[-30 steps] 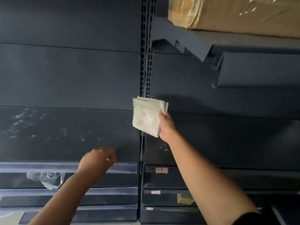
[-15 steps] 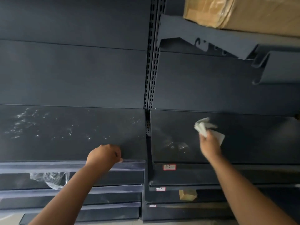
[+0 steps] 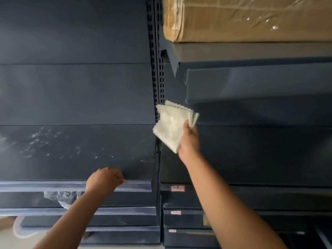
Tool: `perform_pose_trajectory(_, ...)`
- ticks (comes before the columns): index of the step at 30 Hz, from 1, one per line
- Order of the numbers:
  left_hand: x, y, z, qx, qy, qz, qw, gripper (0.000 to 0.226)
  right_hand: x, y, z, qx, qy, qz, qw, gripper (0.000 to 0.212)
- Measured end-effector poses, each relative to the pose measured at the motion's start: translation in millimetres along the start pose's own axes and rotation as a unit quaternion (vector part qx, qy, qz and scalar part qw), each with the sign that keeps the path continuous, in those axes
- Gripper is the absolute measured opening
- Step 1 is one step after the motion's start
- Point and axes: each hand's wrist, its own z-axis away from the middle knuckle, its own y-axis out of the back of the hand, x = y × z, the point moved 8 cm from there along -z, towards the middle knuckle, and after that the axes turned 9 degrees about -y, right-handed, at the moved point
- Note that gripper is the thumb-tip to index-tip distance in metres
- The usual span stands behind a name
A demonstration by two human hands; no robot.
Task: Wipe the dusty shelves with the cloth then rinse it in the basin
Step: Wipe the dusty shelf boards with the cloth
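The folded white cloth [image 3: 171, 126] is lifted at the frame's centre, pinched in the right hand [image 3: 189, 141] before the slotted upright [image 3: 156, 69]; lower left, the left hand [image 3: 104, 180] curls closed over the dusty shelf [image 3: 71, 150] edge; a wrapped cardboard box [image 3: 248, 18] sits upper right.

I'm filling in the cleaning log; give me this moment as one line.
stage: wiping shelves | right hand: holds folded cloth up | left hand: grips left shelf front edge | left shelf: dusty | basin: not visible
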Motion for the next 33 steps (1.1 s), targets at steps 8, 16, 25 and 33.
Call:
perform_pose_trajectory(8,1,0,1,0.037,0.001,-0.009,0.999,0.006,-80,123,-22,0.142,0.246,0.382,0.879,0.025)
perform_pose_trajectory(16,-1,-3,3,0.070,-0.021,0.007,0.997,0.008,60,53,17,0.015,0.231,0.673,0.702,0.028)
perform_pose_trajectory(25,-11,-8,8,0.102,-0.073,0.044,0.991,0.009,87,-22,2,0.027,-0.077,0.075,0.994,0.020)
perform_pose_trajectory(33,-27,4,20,0.224,-0.212,0.046,0.950,0.016,-32,34,-50,0.215,0.252,0.341,0.880,0.026)
